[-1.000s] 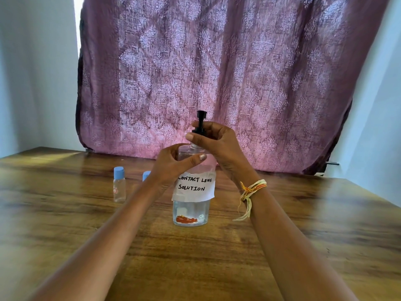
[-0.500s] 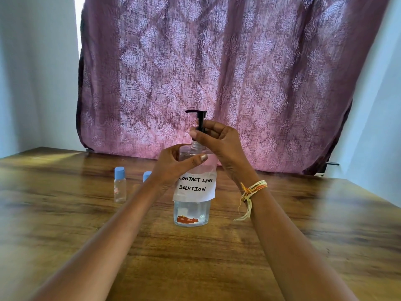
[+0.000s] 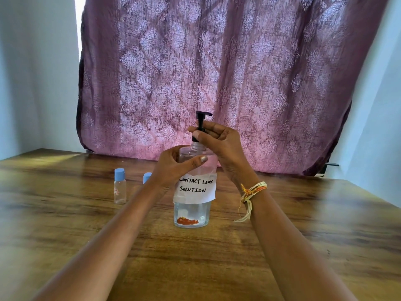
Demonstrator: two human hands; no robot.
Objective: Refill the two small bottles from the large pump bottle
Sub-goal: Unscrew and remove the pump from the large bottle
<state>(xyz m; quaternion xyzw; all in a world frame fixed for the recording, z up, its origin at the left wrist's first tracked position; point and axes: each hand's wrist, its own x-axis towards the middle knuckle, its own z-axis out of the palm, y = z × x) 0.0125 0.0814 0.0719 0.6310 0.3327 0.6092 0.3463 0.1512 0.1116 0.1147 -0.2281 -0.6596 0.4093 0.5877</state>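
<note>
A large clear pump bottle [image 3: 192, 211] with a white "Contact Lens Solution" label stands upright at the middle of the wooden table [image 3: 282, 246]. My left hand [image 3: 173, 166] grips its shoulder. My right hand [image 3: 219, 140] pinches the black pump collar, and the pump head [image 3: 202, 115] sticks up above my fingers with its spout pointing right. Two small clear bottles with blue caps stand to the left: one [image 3: 119, 186] in full view, the other [image 3: 147, 177] mostly hidden behind my left wrist.
A purple patterned curtain [image 3: 217, 72] hangs behind the table's far edge, with pale walls on both sides. A thread band is tied round my right wrist [image 3: 251, 191].
The pump head has turned under my right hand: its spout pointed left half a second ago and now points right. The bottle and my left hand stay in place.
</note>
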